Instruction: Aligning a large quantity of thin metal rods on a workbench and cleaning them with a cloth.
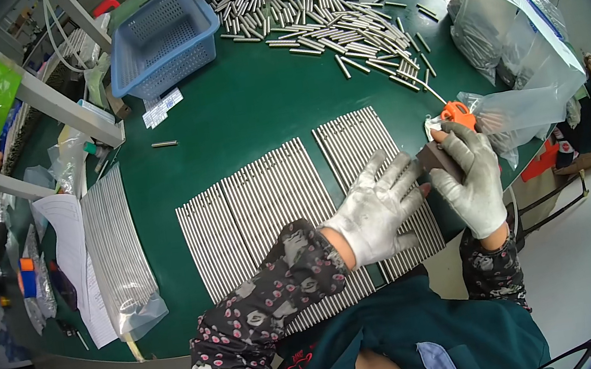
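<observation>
My left hand [376,207], in a white glove, lies flat with fingers spread on the rightmost row of thin metal rods [357,142] laid side by side on the green table [247,108]. My right hand [472,175], also gloved, grips a small dark block [435,159] at the right end of that row. Two more rows of aligned rods [268,203] lie to the left. An orange tool [458,113] sits just beyond my right hand.
A loose heap of metal rods [321,15] covers the far side of the table. A blue plastic basket [162,41] stands at the back left. Clear plastic bags [509,41] lie at the right edge. A bagged bundle of rods [118,255] and papers lie at the left.
</observation>
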Demonstrator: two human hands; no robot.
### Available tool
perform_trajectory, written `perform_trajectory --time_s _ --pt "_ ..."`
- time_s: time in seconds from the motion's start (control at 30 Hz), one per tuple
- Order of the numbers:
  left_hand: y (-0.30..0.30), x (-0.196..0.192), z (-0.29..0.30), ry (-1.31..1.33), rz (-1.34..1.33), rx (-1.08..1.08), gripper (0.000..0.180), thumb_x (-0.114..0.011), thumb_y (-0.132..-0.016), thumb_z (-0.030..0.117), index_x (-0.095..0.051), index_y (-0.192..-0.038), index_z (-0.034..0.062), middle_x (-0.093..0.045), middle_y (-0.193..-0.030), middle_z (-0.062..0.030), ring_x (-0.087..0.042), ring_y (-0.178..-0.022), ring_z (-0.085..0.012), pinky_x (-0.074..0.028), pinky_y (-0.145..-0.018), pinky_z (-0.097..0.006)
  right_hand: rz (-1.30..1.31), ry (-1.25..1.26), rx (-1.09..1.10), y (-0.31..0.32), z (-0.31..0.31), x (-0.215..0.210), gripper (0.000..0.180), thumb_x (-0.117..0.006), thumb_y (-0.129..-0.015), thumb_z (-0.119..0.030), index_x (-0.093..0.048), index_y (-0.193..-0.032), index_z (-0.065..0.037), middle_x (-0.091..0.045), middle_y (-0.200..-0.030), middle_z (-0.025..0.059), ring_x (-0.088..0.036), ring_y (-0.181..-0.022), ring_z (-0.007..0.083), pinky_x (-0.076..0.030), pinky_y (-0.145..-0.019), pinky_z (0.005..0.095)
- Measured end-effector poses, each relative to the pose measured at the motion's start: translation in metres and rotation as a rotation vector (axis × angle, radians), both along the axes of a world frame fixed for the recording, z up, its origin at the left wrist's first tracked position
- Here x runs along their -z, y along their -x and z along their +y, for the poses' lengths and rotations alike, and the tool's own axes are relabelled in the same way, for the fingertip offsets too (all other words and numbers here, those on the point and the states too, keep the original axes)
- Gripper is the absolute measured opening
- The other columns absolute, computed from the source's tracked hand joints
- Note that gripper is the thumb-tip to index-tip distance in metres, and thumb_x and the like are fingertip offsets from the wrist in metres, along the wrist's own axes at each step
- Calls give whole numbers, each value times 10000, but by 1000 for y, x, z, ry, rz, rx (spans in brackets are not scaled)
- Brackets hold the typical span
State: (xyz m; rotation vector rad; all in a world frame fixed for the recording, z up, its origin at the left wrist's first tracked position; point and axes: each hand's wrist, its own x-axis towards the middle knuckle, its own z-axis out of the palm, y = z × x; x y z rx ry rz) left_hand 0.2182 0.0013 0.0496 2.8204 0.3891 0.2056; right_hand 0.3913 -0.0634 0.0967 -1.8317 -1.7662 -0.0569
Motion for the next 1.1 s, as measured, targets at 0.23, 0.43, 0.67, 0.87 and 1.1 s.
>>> perform_trajectory --time_s 0.23,0.43,0.67,0.87,1.1 --pt "21 18 2 7 22 -8 709 -608 -801 540 -477 -1344 102 -372 -1463 -157 -290 -1404 -282 -161 -1167 -523 13 30 20 -10 -5 2 496 -670 -655 -129 -645 -1133 -1 -601 -1163 180 -555 -1065 365 -443 -943 429" --pt "23 9 -5 49 -48 19 735 -624 -780 534 -476 -1337 77 -400 -1438 -143 -298 -1396 -300 -138 -1170 -540 -63 -4 -14 -11 3 5 487 -672 -654 -144 -646 -1120 -4 -601 -1155 186 -558 -1038 370 -453 -916 431" --pt "-13 35 -2 -90 -81 43 718 -452 -838 620 -511 -1333 104 -452 -1401 -78 -271 -1394 -292 -63 -1183 -524 -71 25 -100 17 36 -13 445 -676 -672 -211 -662 -1086 -49 -606 -1156 173 -578 -992 359 -476 -866 444" --pt "1 24 -3 -1 -124 -3 604 -622 -756 490 -601 -1175 57 -493 -1311 -125 -380 -1314 -308 -207 -1154 -513 -115 76 -112 29 72 8 385 -644 -748 -288 -679 -1074 -86 -630 -1085 106 -580 -983 319 -487 -828 438" --pt "2 14 -3 186 96 -46 602 -582 -786 522 -583 -1195 81 -514 -1281 -162 -446 -1246 -337 -300 -1081 -522 -260 188 -230 71 107 33 280 -574 -841 -318 -677 -988 -104 -608 -1008 111 -578 -991 286 -459 -821 438"
